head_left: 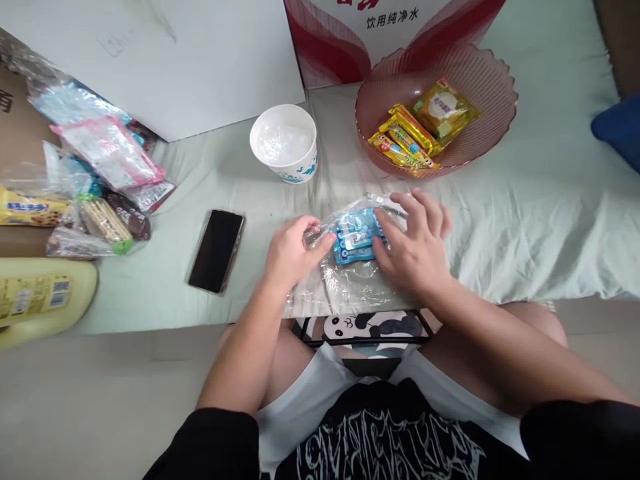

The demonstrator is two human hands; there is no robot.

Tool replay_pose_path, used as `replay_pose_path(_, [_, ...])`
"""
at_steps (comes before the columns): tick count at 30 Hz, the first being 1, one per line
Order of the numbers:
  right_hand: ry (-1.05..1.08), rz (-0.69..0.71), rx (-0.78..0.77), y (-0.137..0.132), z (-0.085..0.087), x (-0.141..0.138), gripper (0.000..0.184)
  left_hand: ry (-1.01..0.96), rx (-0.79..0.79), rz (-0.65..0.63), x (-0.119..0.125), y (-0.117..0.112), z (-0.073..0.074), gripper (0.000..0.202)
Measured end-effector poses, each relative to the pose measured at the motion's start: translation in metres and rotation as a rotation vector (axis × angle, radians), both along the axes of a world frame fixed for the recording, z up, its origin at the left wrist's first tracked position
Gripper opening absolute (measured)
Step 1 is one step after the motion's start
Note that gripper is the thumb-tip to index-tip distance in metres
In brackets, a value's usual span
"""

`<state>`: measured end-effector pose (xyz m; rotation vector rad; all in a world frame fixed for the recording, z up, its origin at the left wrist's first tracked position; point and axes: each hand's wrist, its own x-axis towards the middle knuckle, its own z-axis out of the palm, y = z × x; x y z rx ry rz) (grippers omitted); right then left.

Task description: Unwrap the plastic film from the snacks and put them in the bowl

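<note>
A clear plastic bag (345,283) lies on the pale green sheet in front of me, with a blue snack packet (356,235) inside it. My left hand (293,250) pinches the bag's left edge beside the packet, fingers closed. My right hand (415,243) rests on the bag's right side, its fingers spread and pressing against the blue packet. A pink ribbed bowl (487,80) stands behind the bag to the right and holds several yellow snack packets (407,137).
A white paper cup (285,143) lined with plastic stands behind the bag. A black phone (217,250) lies to the left. Bagged snacks (100,173) are piled at far left above a yellow bottle (40,297). A red-white box (350,33) and white board (165,60) stand behind.
</note>
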<state>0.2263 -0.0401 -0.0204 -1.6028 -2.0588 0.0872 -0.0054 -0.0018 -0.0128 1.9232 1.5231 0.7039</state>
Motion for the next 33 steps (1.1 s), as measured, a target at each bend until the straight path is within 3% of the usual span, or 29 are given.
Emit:
replay_pose_path(3, [-0.053, 0.016, 0.059, 0.001, -0.001, 0.004, 0.030, 0.086, -0.096, -0.017, 0.002, -0.003, 0.005, 0.019])
replay_pose_path(6, [-0.092, 0.231, 0.036, -0.004, -0.003, 0.002, 0.029, 0.035, -0.211, -0.014, 0.003, -0.008, 0.007, 0.021])
replay_pose_path(8, [-0.093, 0.306, -0.023, -0.006, -0.005, 0.000, 0.044, -0.135, -0.290, -0.001, 0.003, -0.012, 0.007, 0.029])
replay_pose_path(10, [-0.072, 0.294, -0.078, -0.008, -0.008, -0.002, 0.057, -0.364, -0.399, 0.035, 0.005, -0.015, 0.007, 0.035])
replay_pose_path(15, [0.004, 0.258, -0.125, -0.003, -0.012, -0.003, 0.057, -0.738, -0.617, 0.056, 0.015, -0.017, 0.007, 0.043])
replay_pose_path(19, [0.159, 0.271, -0.137, 0.010, -0.012, 0.008, 0.052, -0.824, -0.642, 0.001, 0.019, -0.012, 0.008, 0.043])
replay_pose_path(25, [0.295, 0.258, -0.212, 0.024, -0.007, 0.025, 0.049, -0.832, -0.607, 0.124, 0.014, -0.002, 0.007, 0.041])
replay_pose_path(33, [0.360, 0.204, -0.073, 0.026, -0.009, 0.029, 0.038, -0.731, -0.513, 0.207, 0.009, 0.001, -0.002, 0.049])
